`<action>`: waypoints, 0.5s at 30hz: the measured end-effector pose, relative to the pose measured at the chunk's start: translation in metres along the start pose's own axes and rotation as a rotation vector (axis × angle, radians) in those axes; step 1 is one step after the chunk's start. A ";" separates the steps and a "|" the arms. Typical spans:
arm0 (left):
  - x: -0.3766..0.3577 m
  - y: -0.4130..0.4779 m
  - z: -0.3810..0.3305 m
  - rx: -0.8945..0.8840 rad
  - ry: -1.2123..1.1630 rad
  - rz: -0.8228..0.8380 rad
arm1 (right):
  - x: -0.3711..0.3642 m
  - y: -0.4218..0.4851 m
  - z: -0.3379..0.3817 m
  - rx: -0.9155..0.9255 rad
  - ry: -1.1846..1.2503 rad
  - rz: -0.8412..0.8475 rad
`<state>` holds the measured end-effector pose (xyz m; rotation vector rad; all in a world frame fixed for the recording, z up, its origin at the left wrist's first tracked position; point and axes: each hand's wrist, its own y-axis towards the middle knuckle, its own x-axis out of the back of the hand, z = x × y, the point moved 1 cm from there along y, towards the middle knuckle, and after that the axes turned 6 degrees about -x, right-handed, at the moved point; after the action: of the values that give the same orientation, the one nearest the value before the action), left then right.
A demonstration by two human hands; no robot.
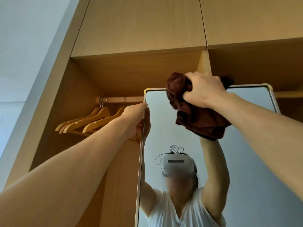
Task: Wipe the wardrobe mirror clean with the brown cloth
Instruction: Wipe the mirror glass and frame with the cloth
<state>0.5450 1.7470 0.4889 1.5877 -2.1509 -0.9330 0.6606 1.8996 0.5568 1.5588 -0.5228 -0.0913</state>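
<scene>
The tall wardrobe mirror (pixel 255 153) with a thin pale frame and gold corners fills the lower right. My right hand (pixel 205 89) is shut on a bunched brown cloth (pixel 196 118), pressing it against the glass at the mirror's top edge, a little right of the top-left corner. Part of the cloth pokes out above the frame. My left hand (pixel 134 117) grips the mirror's left edge just below the top-left corner, fingers wrapped behind it. The glass reflects a person in a white shirt with both arms raised.
The open wooden wardrobe (pixel 114 76) surrounds the mirror. A wooden rail (pixel 119 99) carries several wooden hangers (pixel 91 120) to the left of my left hand. Closed upper cabinet doors (pixel 139 25) are overhead. A white wall (pixel 24 46) stands at the left.
</scene>
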 end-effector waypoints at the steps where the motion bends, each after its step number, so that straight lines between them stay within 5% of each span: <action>1: -0.001 0.002 0.000 -0.027 0.028 -0.021 | 0.003 -0.001 -0.002 -0.041 -0.025 0.028; 5: -0.003 0.005 0.003 -0.087 0.056 -0.065 | 0.006 0.011 0.040 -0.116 -0.085 0.137; 9: -0.006 0.010 0.006 -0.146 0.074 -0.021 | -0.017 0.009 0.085 0.081 0.007 0.107; 15: -0.004 0.013 0.002 -0.199 0.288 -0.087 | -0.015 0.010 0.048 0.090 0.135 0.034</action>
<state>0.5355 1.7531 0.4970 1.6164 -1.7522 -0.8547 0.6263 1.8612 0.5586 1.6300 -0.4515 0.0637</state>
